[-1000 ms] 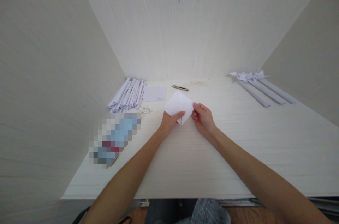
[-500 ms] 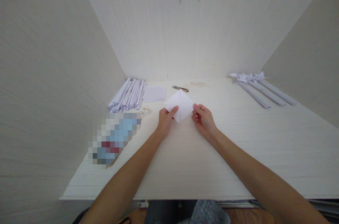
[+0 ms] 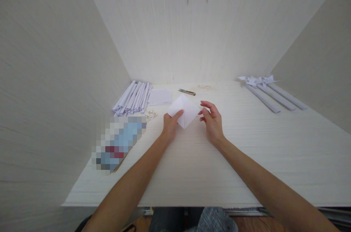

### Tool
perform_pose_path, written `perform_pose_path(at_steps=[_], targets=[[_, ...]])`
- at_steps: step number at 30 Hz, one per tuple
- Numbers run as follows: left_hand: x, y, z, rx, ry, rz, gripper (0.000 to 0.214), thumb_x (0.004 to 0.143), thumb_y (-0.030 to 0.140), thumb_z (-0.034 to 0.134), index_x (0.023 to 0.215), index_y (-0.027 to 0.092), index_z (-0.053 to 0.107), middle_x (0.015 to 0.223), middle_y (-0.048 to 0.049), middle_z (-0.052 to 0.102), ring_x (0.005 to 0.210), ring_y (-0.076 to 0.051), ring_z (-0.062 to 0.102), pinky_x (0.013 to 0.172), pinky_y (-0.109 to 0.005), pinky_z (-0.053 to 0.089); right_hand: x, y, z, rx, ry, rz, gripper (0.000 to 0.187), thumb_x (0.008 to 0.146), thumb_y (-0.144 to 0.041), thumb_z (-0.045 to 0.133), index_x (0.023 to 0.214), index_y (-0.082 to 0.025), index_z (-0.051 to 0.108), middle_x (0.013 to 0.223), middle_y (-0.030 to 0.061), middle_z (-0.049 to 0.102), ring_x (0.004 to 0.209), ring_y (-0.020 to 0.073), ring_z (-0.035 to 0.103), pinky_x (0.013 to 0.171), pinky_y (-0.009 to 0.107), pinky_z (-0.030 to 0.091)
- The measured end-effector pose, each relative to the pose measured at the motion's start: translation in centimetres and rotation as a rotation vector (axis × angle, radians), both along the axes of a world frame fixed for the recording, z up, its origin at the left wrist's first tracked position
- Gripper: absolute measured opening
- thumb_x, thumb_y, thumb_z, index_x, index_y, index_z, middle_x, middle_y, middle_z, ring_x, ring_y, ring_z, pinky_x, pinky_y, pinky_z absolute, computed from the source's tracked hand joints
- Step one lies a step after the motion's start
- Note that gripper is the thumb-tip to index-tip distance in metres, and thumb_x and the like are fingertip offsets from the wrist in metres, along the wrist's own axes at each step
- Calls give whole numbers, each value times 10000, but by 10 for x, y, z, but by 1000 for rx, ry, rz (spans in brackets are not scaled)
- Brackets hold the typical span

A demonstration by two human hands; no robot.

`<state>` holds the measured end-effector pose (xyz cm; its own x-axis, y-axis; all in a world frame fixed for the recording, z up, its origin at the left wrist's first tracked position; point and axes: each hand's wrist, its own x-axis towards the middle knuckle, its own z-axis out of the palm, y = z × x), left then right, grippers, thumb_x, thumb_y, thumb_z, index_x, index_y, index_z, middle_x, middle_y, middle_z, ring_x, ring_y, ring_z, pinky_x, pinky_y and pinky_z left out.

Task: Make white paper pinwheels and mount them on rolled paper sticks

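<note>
A white folded square of paper [image 3: 184, 110] is held like a diamond just above the pale table [image 3: 246, 151]. My left hand [image 3: 170, 124] pinches its left corner with the thumb on top. My right hand [image 3: 211, 120] hovers just off the paper's right corner, its fingers loosely apart and holding nothing.
A bundle of rolled white paper sticks [image 3: 133, 97] lies at the back left beside a flat stack of paper squares [image 3: 159, 96]. Small scissors [image 3: 187, 92] lie behind the paper. Finished paper pinwheels on sticks [image 3: 267, 89] lie at the back right. A blurred packet [image 3: 117, 142] sits at the left. Walls enclose three sides.
My right hand has let go of the paper's right corner and opened. My left hand's grip has shifted to the left corner, and the paper has tilted flatter.
</note>
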<state>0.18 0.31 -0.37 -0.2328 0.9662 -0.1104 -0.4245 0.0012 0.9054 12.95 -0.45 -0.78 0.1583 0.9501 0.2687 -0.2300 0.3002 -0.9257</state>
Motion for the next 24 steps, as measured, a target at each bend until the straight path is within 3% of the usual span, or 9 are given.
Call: perform_pose_path(at_steps=[2,5,11,15,24], targets=[[0,-1,2,-3,-34,11,269,491,223,714,731,121,649,788,-78,690,782,-204,617,692,-298,477,0,-2,-1,107,-145,43,192,746,-233,524,903,-288,621,1110,23,466,863,120,507,615,232,439],[1,-1,4,14,-68,8,280,492,212,711,748,118,650,794,-77,690,797,-211,618,704,-307,476,-4,-4,-5,162,-288,150,204,699,-140,531,790,-264,665,1110,41,459,1044,170,454,727,266,458],[1,-1,4,36,-74,4,280,486,211,710,737,103,647,763,-71,688,750,-197,618,701,-305,468,-9,-1,-8,84,-298,162,133,613,-155,617,707,-230,673,853,24,508,716,117,544,593,253,482],[0,-1,3,51,-58,-3,259,489,211,711,717,108,645,727,-57,684,701,-168,612,682,-280,458,-9,-1,-5,72,-283,133,46,594,-231,669,636,-211,666,754,20,532,675,121,538,549,244,465],[0,-1,-2,42,24,-99,191,495,241,691,621,115,623,584,-16,645,531,-129,570,547,-248,433,-8,3,-5,-79,-200,119,187,630,-343,630,602,-167,574,560,-27,514,460,72,471,433,213,382]])
